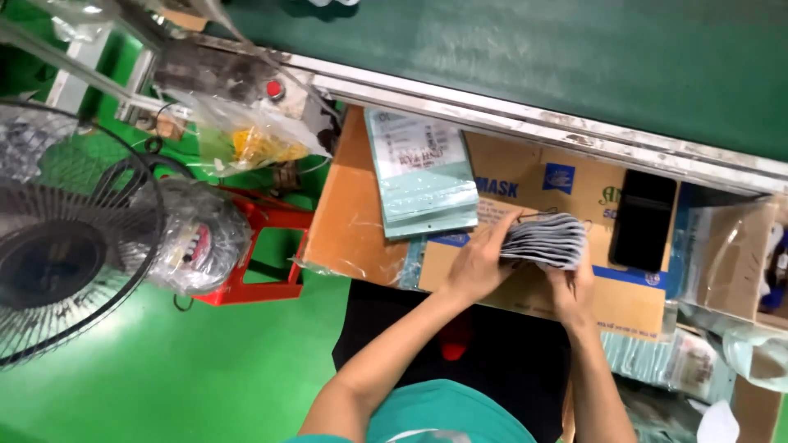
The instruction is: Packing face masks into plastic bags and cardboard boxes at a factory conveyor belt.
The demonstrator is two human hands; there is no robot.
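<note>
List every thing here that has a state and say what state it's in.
Left hand: grip closed on the stack of grey face masks.
Right hand: supporting the stack from below.
Stack of pale green pouches: lying flat, untouched.
Black phone: screen dark.
Fan: cannot tell if running.
Cardboard sheets: lying flat.

your left hand (476, 262) fingers curled shut in a grip, your right hand (574, 283) pinching alongside, both forearms bare, angled inward

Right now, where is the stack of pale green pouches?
In the head view the stack of pale green pouches lies on the brown cardboard, just below the metal rail and left of the left hand.
</note>
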